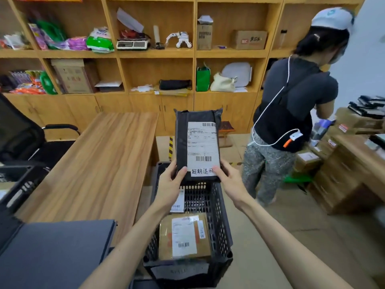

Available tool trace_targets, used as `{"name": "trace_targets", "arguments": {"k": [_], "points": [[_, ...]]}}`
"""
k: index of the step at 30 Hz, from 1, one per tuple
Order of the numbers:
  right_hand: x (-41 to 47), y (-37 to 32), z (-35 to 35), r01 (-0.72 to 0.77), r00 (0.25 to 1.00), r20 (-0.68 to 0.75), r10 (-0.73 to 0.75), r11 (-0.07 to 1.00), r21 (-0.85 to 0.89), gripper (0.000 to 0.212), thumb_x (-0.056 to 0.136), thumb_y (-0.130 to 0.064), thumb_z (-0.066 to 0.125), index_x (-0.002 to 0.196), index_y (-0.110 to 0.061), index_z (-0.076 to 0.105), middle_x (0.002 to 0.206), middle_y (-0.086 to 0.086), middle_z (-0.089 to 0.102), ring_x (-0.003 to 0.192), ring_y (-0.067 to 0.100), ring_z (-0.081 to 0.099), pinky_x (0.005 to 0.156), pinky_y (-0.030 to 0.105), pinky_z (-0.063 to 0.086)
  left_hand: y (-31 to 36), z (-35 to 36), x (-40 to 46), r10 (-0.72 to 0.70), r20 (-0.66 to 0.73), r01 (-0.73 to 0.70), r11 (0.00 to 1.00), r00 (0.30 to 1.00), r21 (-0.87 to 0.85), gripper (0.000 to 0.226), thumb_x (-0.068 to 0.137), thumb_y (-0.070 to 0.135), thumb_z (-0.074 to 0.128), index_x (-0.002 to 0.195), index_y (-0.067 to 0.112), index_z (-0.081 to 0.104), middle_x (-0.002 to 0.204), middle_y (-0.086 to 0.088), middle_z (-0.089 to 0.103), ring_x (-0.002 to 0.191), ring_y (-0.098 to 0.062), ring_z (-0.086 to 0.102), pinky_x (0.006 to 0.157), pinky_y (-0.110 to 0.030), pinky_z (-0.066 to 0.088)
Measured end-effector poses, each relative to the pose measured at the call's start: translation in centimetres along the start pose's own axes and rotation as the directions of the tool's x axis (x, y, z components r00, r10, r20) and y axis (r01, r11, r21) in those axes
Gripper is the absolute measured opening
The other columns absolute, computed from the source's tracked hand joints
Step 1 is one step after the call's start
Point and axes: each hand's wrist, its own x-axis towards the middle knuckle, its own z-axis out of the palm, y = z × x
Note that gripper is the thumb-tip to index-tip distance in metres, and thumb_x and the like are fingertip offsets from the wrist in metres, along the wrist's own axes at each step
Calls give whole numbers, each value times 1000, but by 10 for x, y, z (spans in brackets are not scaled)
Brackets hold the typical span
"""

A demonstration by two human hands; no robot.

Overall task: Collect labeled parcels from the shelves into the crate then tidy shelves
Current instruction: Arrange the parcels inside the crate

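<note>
Below both hands a brown boxed parcel [184, 236] lies in the black crate [220, 215]. The left hand [169, 184] and right hand [230, 180] pinch the bottom corners of a black bagged parcel [181, 138], upright above the crate. It looks soft, light and slick, so gripping its edges seems best.

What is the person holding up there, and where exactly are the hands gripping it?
A black parcel with a white shipping label, held upright above the crate. The left hand and right hand grip its bottom corners.
</note>
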Motion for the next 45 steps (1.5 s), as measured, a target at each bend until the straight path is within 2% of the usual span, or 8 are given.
{"name": "trace_targets", "arguments": {"k": [5,10,14,20,25,30,35,45], "points": [[47,53,21,-104,993,49,103,994,14,39,100,-25,54,138,-16,52,129,-3,64,116,10,62,97,34,53,-41,-13,37,-85,-27,86,995,996,50,39,104,15,53,142,19,54,129,9,68,121,-11,63,99,-34,53],[87,99,38,-215,972,97,214,977,7,39,101,-27,52,139,-17,50,125,-11,64,112,0,61,93,25,53,-76,-18,68,-196,-48,199,977,980,81,33,103,13,52,135,19,58,121,9,72,110,-6,68,82,-17,54],[113,135,45,-291,947,147,287,957,7,36,102,-26,51,138,-19,50,128,-8,63,111,-3,60,83,12,50,-118,-20,94,-266,-70,273,954,962,125,37,104,14,52,140,19,55,125,11,70,117,-6,64,91,-20,54],[128,185,50,-429,895,132,426,903,-11,38,101,-27,52,138,-19,52,127,-8,65,115,2,61,101,28,49,-184,-15,111,-408,-72,414,896,910,161,38,104,17,53,142,21,53,126,17,68,123,-3,60,101,-23,50],[134,238,57,-517,850,107,516,856,-23,42,100,-31,52,140,-18,51,127,-6,66,114,5,62,101,35,50,-234,-12,121,-513,-49,514,848,857,125,33,104,11,51,130,30,44,114,31,56,99,28,54,78,2,42],[131,287,59,-621,780,82,620,784,-21,39,101,-26,52,139,-15,51,120,-6,67,102,0,66,78,17,54,-292,-14,120,-642,-23,639,759,766,123,45,103,23,54,147,17,46,140,4,59,128,-10,56,107,-33,49],[129,322,60,-692,722,9,692,722,5,27,103,-21,48,129,-16,56,112,-6,68,92,-4,65,68,11,52,-319,0,130,-700,-3,690,702,714,176,33,104,21,52,137,20,50,129,14,59,123,-6,54,106,-25,43],[150,387,59,-750,652,-163,740,662,8,32,102,-26,49,131,-13,57,124,2,66,113,17,61,103,43,48,-384,25,156,-755,-42,747,637,655,190,50,101,34,58,146,16,48,146,6,53,134,-15,49,116,-42,39]]}}
